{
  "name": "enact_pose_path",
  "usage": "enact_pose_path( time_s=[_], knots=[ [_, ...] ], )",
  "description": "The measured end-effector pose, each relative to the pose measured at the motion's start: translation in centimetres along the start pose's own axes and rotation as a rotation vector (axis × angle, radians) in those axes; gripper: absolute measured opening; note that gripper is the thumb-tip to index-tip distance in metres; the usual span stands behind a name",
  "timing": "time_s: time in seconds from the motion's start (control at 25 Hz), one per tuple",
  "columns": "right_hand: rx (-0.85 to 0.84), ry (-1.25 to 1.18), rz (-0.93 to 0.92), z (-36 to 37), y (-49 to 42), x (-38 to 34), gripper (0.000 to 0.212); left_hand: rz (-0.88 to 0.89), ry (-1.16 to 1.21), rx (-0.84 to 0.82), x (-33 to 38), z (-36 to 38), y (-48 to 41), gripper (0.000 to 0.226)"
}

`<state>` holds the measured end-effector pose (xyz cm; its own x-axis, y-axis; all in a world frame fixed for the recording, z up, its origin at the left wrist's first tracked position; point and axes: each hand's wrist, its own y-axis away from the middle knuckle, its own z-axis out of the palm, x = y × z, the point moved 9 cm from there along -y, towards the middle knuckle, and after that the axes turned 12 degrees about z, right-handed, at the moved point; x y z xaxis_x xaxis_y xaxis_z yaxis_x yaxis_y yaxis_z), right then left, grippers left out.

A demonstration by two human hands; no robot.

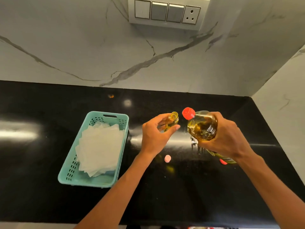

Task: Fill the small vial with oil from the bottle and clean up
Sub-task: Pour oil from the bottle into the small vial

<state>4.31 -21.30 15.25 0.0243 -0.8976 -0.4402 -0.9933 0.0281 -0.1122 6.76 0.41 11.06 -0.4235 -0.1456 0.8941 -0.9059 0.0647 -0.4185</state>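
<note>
My left hand (152, 138) holds a small clear vial (173, 120) above the black counter; its mouth is uncapped and yellow oil shows inside. My right hand (226, 136) grips a large oil bottle (203, 125), tilted so that its red cap (188, 113) points toward the vial. The cap is on the bottle and sits just right of the vial's mouth, a small gap between them. A small pink cap (167, 158) lies on the counter below my left hand.
A teal plastic basket (92, 179) with several white paper tissues (100, 146) stands at the left. The black counter (49, 187) meets a marble wall behind and on the right. A red object (222, 161) lies under my right wrist. A switch panel (166, 12) hangs on the wall.
</note>
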Motion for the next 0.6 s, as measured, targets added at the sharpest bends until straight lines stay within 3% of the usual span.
enact_pose_path(
  time_s=[0.6],
  knots=[
    [-0.076,0.142,-0.104,-1.4,-1.2,0.4,0.094,0.057,-0.114,-0.002,1.6,1.5,0.1,0.046]
  ],
)
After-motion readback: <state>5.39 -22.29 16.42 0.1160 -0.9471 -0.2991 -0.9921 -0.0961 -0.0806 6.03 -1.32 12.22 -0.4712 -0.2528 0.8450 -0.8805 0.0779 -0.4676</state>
